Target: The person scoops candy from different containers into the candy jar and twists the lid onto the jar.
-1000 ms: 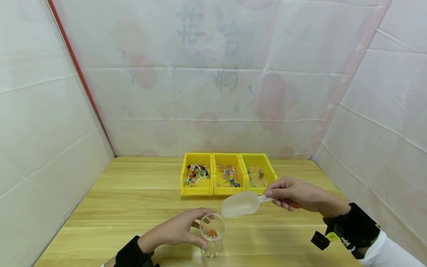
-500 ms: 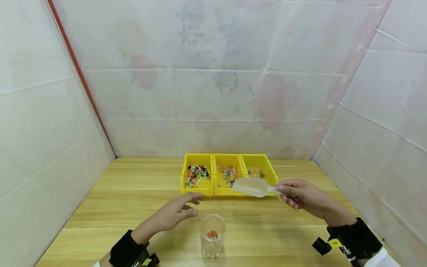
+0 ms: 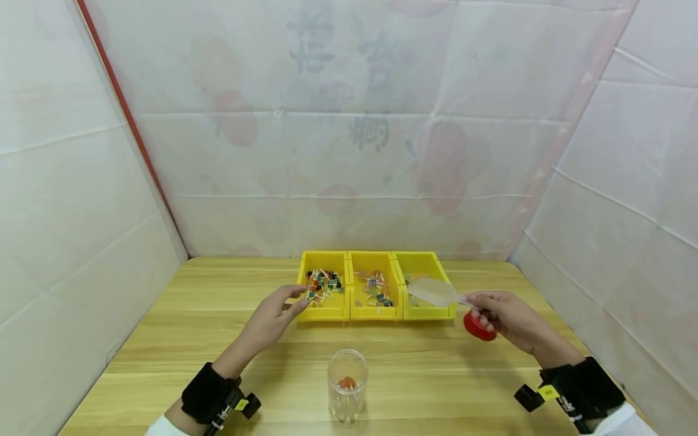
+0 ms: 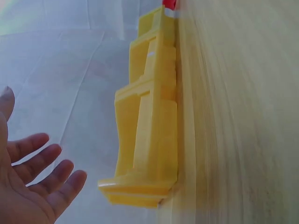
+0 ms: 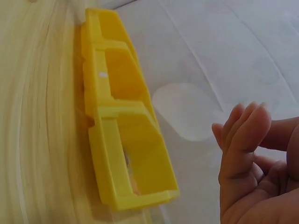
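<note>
My right hand [image 3: 507, 315] pinches the handle of a translucent scoop [image 3: 432, 292], whose bowl is over the right yellow bin [image 3: 428, 313]. In the right wrist view the scoop [image 5: 184, 112] is a pale oval beyond the curled fingers. A red round lid [image 3: 480, 326] shows just below the right hand; whether they touch, I cannot tell. My left hand [image 3: 272, 318] is beside the left yellow bin [image 3: 323, 314], fingers spread and holding nothing, as the left wrist view confirms. A clear jar [image 3: 348, 402] stands upright at the front, with orange-topped lollipops [image 3: 346, 383] inside.
The middle yellow bin [image 3: 376, 313] adjoins the other two. Lollipops [image 3: 324, 287] with white sticks lie in the left bin, and more lollipops [image 3: 375, 289] in the middle one. White cloth walls [image 3: 338, 151] enclose the wooden table [image 3: 229, 303] at back and sides.
My left hand has let go of the jar and moved forward and left to the left bin. The right hand has carried the scoop away from the jar to the right bin, uncovering the red lid.
</note>
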`<action>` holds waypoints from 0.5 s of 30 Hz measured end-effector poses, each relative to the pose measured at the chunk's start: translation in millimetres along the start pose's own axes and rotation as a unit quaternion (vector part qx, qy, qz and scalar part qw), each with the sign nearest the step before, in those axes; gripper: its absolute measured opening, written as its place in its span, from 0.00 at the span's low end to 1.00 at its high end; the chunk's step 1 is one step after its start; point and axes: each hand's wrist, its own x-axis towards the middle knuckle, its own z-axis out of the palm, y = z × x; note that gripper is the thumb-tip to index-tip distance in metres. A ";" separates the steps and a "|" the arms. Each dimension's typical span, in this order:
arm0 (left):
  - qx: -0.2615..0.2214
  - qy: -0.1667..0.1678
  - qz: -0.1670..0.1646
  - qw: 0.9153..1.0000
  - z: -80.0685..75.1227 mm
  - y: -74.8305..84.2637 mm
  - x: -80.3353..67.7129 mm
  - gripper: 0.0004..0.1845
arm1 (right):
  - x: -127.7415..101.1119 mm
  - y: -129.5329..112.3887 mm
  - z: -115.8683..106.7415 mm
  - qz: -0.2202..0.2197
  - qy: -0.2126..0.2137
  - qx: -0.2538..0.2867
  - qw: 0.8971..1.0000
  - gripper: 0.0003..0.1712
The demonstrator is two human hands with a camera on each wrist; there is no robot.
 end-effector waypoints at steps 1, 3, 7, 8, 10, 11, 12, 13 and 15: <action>0.001 0.009 -0.006 1.000 -0.3 -1.1 2.0 0.26 | 1.4 0.0 -1.3 0.007 0.010 -0.015 1.000 0.19; 0.004 0.021 -0.021 1.000 -0.4 -3.5 6.0 0.27 | 5.0 0.1 -3.2 0.021 0.027 -0.046 0.998 0.21; 0.008 0.036 -0.050 0.998 0.7 -8.2 13.7 0.29 | 13.7 -2.3 -6.1 0.050 0.062 -0.109 0.991 0.25; 0.012 0.039 -0.057 0.998 1.2 -9.5 15.7 0.30 | 16.2 -2.7 -6.4 0.054 0.069 -0.122 0.989 0.24; 0.014 0.044 -0.070 0.996 2.8 -11.8 19.6 0.32 | 20.9 -4.0 -6.5 0.062 0.081 -0.149 0.984 0.22; 0.016 0.046 -0.078 0.996 3.9 -13.0 21.5 0.34 | 23.0 -4.5 -6.2 0.063 0.084 -0.164 0.981 0.21; 0.020 0.048 -0.085 0.995 4.9 -14.3 23.2 0.35 | 24.9 -5.1 -5.5 0.065 0.089 -0.178 0.978 0.20; 0.023 0.048 -0.092 0.994 6.2 -15.7 25.0 0.35 | 26.7 -5.7 -4.3 0.065 0.093 -0.195 0.974 0.19; 0.033 0.046 -0.108 0.993 8.9 -18.4 28.3 0.37 | 30.1 -7.3 -1.3 0.063 0.101 -0.241 0.963 0.17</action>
